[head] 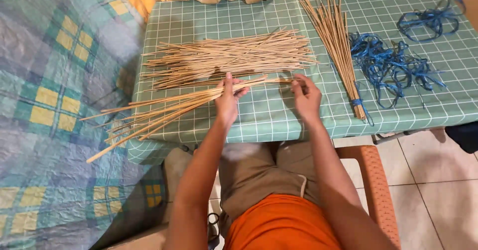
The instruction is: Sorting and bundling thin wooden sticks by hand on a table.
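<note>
Your left hand (228, 100) clamps the stick bundle (164, 109); your right hand (306, 97) pinches its tips. Loosen either and sticks could slide off the counter (279, 115) edge.

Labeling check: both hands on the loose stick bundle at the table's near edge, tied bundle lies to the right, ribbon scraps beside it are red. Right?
Not quite: the ribbon scraps are blue, not red, as the head view shows. The rest holds: the left hand and right hand are on the loose stick bundle at the table's near edge, and the tied bundle lies to the right.
</note>
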